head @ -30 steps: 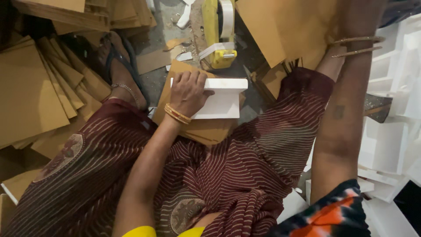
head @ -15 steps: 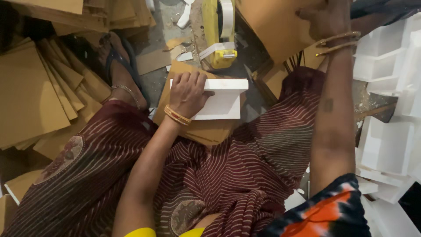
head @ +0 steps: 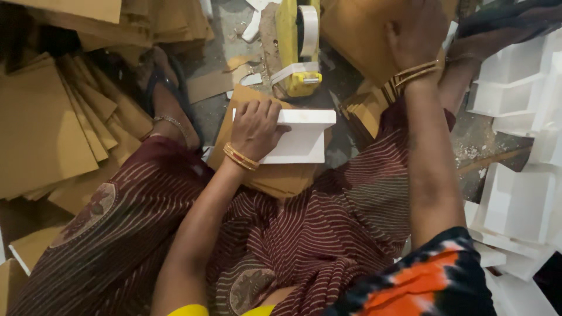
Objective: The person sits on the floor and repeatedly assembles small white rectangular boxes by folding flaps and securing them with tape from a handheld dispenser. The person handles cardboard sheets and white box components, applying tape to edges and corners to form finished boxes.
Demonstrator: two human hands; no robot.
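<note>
**Left hand pins white block; right hand up at the sheets**

- 9 o'clock: loose brown cardboard stack (head: 41, 129), fanned out. A sandalled foot (head: 167, 99) sits just beside it, toward 10 o'clock of the block.
- Centre: left hand (head: 257, 126) is clamped on the white foam block (head: 301, 137), with the fingers curled over its far edge and the thumb along the near face. The block lies flat on a folded cardboard piece (head: 281, 175), in front of the lap.
- 12 o'clock of the block: yellow tape dispenser (head: 295, 52), near but not touching.
- 1 o'clock: right hand (head: 415, 35) lies on a brown sheet (head: 357, 35). The fingers are spread over it, and I can't tell if they actually grip.
- 3 o'clock: white foam trays (head: 515, 199), piled, well apart from the block.

My read of the step: the block is held in place while a sheet is picked. The next move needs a firm pinch on one sheet only, with the block kept square.
</note>
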